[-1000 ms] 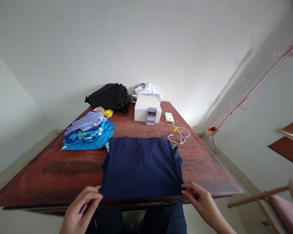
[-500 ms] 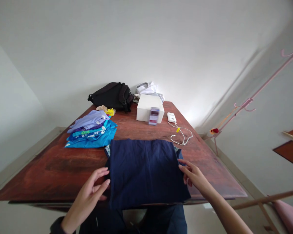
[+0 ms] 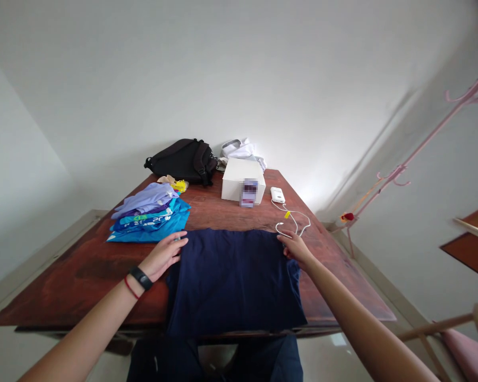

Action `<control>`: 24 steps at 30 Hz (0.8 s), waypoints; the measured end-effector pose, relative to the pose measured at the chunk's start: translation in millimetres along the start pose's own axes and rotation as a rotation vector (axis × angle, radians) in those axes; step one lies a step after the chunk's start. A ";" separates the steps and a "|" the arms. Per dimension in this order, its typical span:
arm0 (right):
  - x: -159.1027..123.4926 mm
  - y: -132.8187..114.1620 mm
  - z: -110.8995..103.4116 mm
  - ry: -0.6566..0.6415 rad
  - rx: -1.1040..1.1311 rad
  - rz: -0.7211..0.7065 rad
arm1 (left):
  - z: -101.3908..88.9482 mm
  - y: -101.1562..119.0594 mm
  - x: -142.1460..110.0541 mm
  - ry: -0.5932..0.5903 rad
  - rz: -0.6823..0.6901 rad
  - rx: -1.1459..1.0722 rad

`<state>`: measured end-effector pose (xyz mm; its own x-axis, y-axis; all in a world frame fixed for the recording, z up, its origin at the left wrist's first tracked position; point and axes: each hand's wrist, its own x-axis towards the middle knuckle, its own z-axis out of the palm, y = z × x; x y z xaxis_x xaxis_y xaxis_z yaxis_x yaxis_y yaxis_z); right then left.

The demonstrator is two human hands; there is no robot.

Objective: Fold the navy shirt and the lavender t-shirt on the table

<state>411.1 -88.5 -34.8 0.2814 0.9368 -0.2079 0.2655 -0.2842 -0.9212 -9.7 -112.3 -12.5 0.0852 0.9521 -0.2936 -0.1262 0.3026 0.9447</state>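
Observation:
A dark blue shirt (image 3: 235, 281), folded into a wide rectangle, lies at the front of the wooden table, its near edge by the table's edge. At its far left corner, my left hand (image 3: 168, 252) pinches the cloth between thumb and fingers. My right hand (image 3: 295, 248) has the far right corner in a similar pinch, its lower fingers curled beneath and partly hidden. Left of the shirt and close to my left hand sits a pile of folded clothes (image 3: 149, 215), light purple on top and bright blue below.
A black backpack (image 3: 181, 162) rests at the back left of the table (image 3: 83, 281), beside a white box (image 3: 242, 172). Behind the box is white cloth (image 3: 239, 147). A white device (image 3: 278, 194) with a cable lies near my right hand. A pink coat stand (image 3: 422, 148) leans at right.
Both hands have moved from the shirt's sides to its far corners and closed on the cloth. The patterned bits at the far corners no longer show. The view has shifted slightly.

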 end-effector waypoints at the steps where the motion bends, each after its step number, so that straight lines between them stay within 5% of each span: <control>1: 7.6 -0.1 1.7 0.009 -0.004 0.005 | 1.8 2.0 5.5 0.021 -0.006 -0.013; 4: 27.9 0.8 4.7 0.045 -0.020 0.012 | 5.1 9.1 11.1 0.069 -0.053 0.035; 8: 44.0 4.2 4.3 0.061 -0.056 0.010 | -4.1 17.8 10.7 0.015 -0.136 0.409; 15: 39.3 0.9 -0.7 0.022 -0.096 -0.131 | -27.6 13.9 57.7 0.137 0.143 1.189; 24: -14.3 -6.4 -29.3 0.059 -0.129 -0.478 | -19.8 21.9 79.0 0.085 0.256 1.335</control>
<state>432.4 -106.0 -16.4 0.1512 0.9562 0.2506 0.4887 0.1480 -0.8598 -25.3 -29.6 -17.9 0.1370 0.9892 -0.0524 0.9190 -0.1072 0.3795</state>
